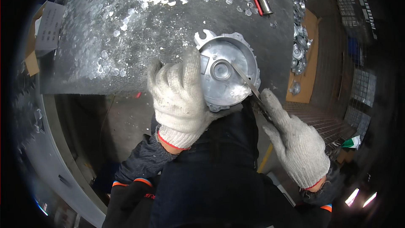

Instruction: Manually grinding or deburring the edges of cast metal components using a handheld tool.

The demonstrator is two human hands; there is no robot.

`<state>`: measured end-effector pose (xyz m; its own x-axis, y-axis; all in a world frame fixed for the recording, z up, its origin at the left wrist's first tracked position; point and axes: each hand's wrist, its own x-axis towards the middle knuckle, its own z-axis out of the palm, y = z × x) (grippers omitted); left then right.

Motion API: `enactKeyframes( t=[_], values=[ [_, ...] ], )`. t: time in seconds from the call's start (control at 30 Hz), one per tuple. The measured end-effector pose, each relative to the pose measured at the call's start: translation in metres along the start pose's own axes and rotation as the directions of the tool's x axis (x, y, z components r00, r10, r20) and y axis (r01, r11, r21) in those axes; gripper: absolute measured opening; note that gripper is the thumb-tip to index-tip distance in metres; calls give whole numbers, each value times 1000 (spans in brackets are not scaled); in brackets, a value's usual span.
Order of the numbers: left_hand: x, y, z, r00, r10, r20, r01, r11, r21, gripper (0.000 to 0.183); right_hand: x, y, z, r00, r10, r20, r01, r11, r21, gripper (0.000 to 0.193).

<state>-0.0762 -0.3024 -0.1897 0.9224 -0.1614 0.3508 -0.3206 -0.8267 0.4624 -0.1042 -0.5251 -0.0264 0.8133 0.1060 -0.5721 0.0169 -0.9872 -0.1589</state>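
Observation:
A round, shallow cast-metal housing (pixel 240 50) is tilted toward me at the near edge of the workbench. It has a ringed hub in its middle and a hooked lug at its upper left rim. My left hand (pixel 179 90), in a white knitted glove, is closed on its left side, with the thumb along the lower rim. My gloved right hand (pixel 295 143) grips a slim metal file (pixel 247 80), the forefinger stretched along it. The file's tip lies inside the housing, just right of the hub. Its handle end is mostly hidden by the hand.
Many thin, shiny metal flakes (pixel 143 0) lie scattered over the dark workbench (pixel 168 29). Metal bars and a red-handled tool (pixel 258 5) lie at the far right. A cardboard box (pixel 46 29) stands at left. Small metal castings (pixel 298 50) lie on cardboard beyond the right edge.

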Motion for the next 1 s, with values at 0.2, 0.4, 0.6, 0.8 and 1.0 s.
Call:
enactKeyframes(
  t=[0.2, 0.4, 0.6, 0.8, 1.0],
  values=[
    [2, 0, -2, 1000, 7, 19, -7, 1000, -1, 137, -1, -17, -20, 977, 149, 152, -143, 989, -47, 68],
    [1, 1, -3, 999, -2, 43, 1, 1000, 8, 137, -4, -21, -22, 976, 165, 141, -158, 986, -60, 67],
    [1, -1, 2, 999, 33, -35, -34, 999, -1, 145, -8, -27, -17, 975, 190, 119, -185, 981, -50, 68],
    [1, -1, -4, 998, 65, -1, -65, 998, -17, 132, -10, -35, -6, 972, 224, 75, -226, 974, 22, 69],
    [9, 10, -23, 945, -81, 318, 95, 995, -29, 134, -19, -28, 15, 980, 193, -53, -193, 981, 22, 69]
  ],
)
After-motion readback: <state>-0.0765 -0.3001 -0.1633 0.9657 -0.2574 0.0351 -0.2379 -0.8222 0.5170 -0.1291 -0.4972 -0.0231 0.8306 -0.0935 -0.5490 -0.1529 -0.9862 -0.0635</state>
